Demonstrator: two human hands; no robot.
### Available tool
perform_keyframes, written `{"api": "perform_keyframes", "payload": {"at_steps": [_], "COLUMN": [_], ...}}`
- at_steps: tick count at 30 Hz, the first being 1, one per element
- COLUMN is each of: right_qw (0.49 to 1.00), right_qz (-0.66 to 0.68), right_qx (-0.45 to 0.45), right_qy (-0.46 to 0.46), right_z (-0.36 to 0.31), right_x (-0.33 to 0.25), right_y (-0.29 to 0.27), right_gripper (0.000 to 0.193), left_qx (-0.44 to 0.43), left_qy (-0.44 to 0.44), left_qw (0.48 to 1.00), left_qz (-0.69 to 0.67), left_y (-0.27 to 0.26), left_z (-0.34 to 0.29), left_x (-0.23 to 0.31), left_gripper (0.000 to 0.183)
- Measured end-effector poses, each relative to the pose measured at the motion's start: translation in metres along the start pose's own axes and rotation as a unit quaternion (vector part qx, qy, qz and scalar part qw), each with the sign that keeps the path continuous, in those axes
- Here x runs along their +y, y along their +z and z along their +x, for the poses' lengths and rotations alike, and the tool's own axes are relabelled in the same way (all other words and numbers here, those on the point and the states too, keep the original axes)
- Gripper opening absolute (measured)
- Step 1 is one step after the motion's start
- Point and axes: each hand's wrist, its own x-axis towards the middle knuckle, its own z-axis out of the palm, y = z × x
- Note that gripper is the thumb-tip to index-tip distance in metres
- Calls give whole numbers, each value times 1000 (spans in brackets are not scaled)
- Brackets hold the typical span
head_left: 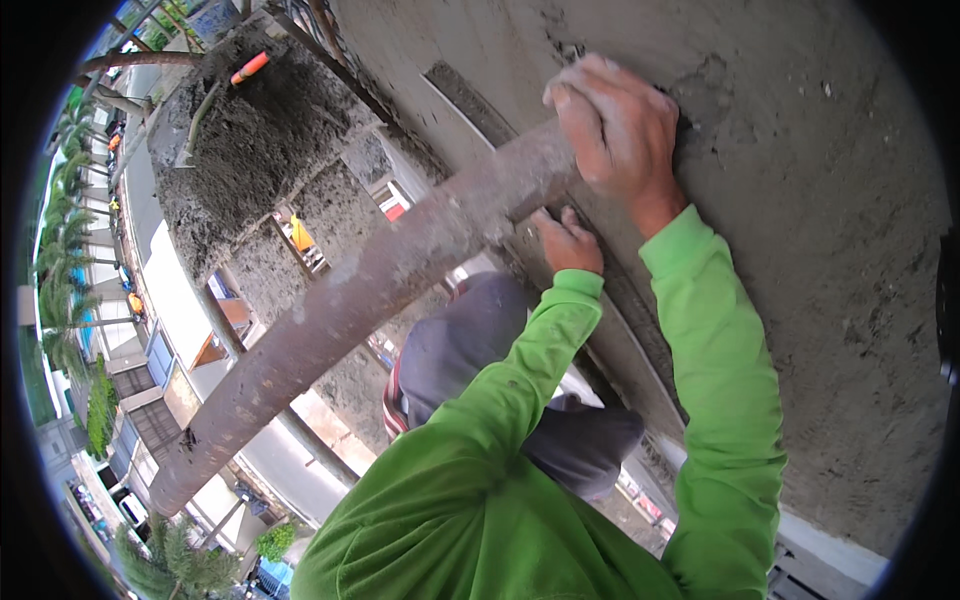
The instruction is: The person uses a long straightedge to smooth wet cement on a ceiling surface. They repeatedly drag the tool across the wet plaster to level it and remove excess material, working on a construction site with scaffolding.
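Observation:
My right hand (pixel 625 125), in a green sleeve, is closed over the wall-side end of a thick, mortar-stained brown pipe (pixel 330 300). This pipe slants across the view from the lower left. Lower and to the left, my left hand (pixel 570 243) has its fingers curled at a long flat straightedge (pixel 628 345), which lies along the wall. The pipe hides part of that bar, and its upper end (pixel 468 103) shows beyond. Wet grey plaster covers the wall (pixel 800 250), with rough patches near my right hand.
A heap of wet mortar (pixel 255 130) sits on the scaffold platform at the upper left, with an orange-handled tool (pixel 250 68) on it. Dirty planks (pixel 345 205) and scaffold poles (pixel 310 440) lie below me. Far beneath are a street and palm trees (pixel 65 240).

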Motion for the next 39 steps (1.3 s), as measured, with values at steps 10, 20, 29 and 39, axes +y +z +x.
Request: {"api": "perform_keyframes", "payload": {"at_steps": [10,20,29,39], "right_qw": [999,992,999,998], "right_qz": [39,113,43,54], "right_qx": [16,32,4,22], "right_qy": [-9,-56,-1,3], "right_z": [4,25,8,6], "right_x": [1,-22,3,3], "right_y": [1,3,1,3], "right_gripper": [6,7,9,8], "left_qx": [67,135,46,43], "left_qy": [38,121,-42,34], "left_qw": [993,982,998,993], "left_qz": [94,52,-6,103], "left_y": [-24,-35,48,2], "left_z": [277,542,449,334], "left_x": [25,-89,-47,60], "left_gripper": [31,31,30,30]}}
